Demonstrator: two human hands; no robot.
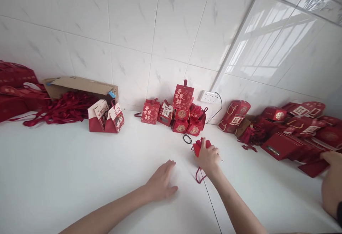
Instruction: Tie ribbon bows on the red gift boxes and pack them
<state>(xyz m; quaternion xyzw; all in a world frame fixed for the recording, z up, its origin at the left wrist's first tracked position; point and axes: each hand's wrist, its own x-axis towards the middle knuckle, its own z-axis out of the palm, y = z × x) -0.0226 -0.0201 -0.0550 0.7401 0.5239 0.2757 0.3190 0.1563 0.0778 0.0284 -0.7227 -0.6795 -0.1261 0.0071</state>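
Note:
My left hand (161, 181) lies over the white tabletop (93, 184) with its fingers stretched out and holds nothing. To its right, my right hand (210, 156) is closed around a small red gift box (197, 147), mostly hidden by the fingers. A dark red cord loop (198, 177) lies on the table below that hand. Just beyond it is a black ring (187, 139). Behind, against the wall, several red gift boxes (183, 98) with gold print and ribbon are stacked and grouped.
On the left, a cardboard box (82, 82) spills dark red ribbons (71, 107) beside a pair of white-and-red boxes (105, 118). Red boxes (283, 145) pile up at right, where another person's hand (332, 161) reaches in. A power strip (208, 97) leans on the tiled wall.

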